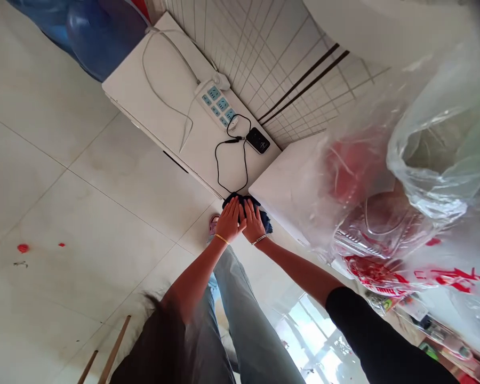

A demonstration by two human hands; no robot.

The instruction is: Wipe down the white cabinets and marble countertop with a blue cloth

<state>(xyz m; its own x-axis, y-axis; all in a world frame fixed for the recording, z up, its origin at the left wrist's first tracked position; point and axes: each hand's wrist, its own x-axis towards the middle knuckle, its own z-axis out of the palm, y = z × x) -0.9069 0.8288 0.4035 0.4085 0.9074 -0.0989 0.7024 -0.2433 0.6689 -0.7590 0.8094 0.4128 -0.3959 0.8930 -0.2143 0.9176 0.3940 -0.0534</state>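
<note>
While the dark cloth is partly covered by left hand and right hand, fingers outstretched flat, a black device is seen beyond it.

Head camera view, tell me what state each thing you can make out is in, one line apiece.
Left hand, open, laid on the dark cloth
Right hand, open, laid on the same cloth
Dark cloth, bunched under both hands
Power strip, sockets facing up; whether live, cannot tell
Black device, lying flat; on or off, cannot tell
Black cable, loosely looped
Clear plastic bag, mouth open
</note>
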